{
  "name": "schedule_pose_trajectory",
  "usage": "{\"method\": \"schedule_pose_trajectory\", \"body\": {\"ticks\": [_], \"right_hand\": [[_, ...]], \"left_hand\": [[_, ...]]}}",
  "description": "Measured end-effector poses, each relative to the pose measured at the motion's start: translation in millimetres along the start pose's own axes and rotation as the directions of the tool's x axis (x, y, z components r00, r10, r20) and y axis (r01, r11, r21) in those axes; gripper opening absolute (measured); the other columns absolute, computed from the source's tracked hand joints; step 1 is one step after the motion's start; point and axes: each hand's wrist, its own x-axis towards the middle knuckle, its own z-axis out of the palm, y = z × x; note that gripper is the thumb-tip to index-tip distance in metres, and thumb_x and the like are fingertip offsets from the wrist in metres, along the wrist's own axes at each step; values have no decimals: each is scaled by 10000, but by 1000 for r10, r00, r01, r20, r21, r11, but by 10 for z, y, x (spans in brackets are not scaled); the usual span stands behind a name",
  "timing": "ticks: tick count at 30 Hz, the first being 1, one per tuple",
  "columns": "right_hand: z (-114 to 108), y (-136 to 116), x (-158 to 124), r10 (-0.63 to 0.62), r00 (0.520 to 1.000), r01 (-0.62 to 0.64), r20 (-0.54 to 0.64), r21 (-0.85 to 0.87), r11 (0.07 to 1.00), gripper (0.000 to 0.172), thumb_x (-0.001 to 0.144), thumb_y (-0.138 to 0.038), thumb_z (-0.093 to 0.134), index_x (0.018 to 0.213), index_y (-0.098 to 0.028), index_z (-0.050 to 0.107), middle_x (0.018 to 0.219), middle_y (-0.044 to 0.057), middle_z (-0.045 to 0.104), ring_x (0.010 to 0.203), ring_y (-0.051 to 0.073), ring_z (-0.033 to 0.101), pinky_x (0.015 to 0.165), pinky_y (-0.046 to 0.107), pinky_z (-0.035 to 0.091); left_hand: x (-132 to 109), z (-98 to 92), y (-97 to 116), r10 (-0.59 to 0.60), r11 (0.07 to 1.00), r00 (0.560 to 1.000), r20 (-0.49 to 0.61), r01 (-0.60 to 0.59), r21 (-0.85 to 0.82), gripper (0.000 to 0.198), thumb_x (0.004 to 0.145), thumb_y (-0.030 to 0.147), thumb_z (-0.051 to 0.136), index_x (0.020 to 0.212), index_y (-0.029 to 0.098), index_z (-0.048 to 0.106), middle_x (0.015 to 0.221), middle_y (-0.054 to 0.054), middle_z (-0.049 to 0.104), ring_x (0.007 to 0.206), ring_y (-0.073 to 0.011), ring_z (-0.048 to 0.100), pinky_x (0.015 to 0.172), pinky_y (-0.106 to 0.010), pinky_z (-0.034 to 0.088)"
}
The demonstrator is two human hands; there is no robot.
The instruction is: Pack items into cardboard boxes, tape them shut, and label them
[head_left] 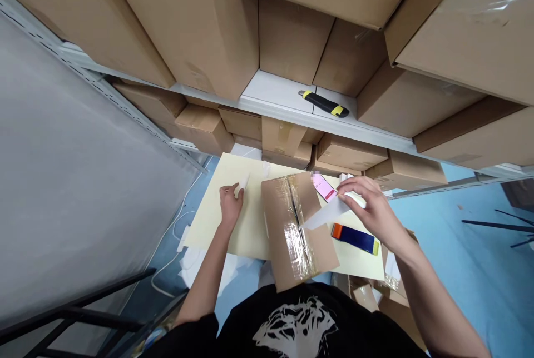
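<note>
A taped cardboard box [277,235] sits at an angle on the pale yellow tabletop [246,230], its near end towards my body. Shiny clear tape covers the seam along its top. My right hand [369,205], right of the box, pinches a white paper strip [329,214]. The strip's pointed end reaches over the box top; I cannot tell whether it touches. My left hand [231,202] is left of the box, fingers curled, with a small white paper slip [244,181] at its thumb and forefinger. A phone [324,188] with a pink screen lies beyond my right hand.
A dark blue flat object [355,238] with an orange end lies right of the box. A black-and-yellow utility knife [324,104] rests on the white shelf [271,88] among cardboard boxes [287,35]. Black metal bars [79,313] stand lower left; a white cable [169,235] trails along the floor.
</note>
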Motion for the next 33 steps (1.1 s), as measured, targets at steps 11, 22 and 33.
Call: {"method": "schedule_pose_trajectory", "body": {"ticks": [11, 22, 33], "right_hand": [[322, -298, 240, -173, 973, 190, 151, -105, 976, 162, 900, -231, 508, 823, -231, 651, 860, 36, 635, 915, 221, 559, 884, 430, 350], [729, 255, -191, 204, 972, -154, -115, 345, 926, 494, 865, -404, 519, 1336, -279, 435, 1161, 81, 582, 935, 192, 582, 828, 392, 476], [1214, 510, -503, 378, 914, -401, 144, 203, 893, 356, 869, -460, 443, 622, -215, 521, 569, -20, 506, 552, 150, 464, 543, 269, 359]], "left_hand": [[-1337, -385, 1384, 283, 917, 941, 188, -208, -340, 106, 759, 295, 594, 744, 239, 683, 713, -18, 639, 636, -156, 538, 679, -273, 431], [-1328, -275, 1243, 39, 922, 951, 307, 85, -378, 177, 748, 362, 555, 689, 210, 624, 651, 17, 609, 614, -135, 520, 606, -236, 389], [-1357, 145, 1041, -40, 943, 964, 262, 123, -309, 218, 785, 370, 508, 681, 200, 597, 639, 6, 614, 624, -151, 553, 614, -254, 397]]}}
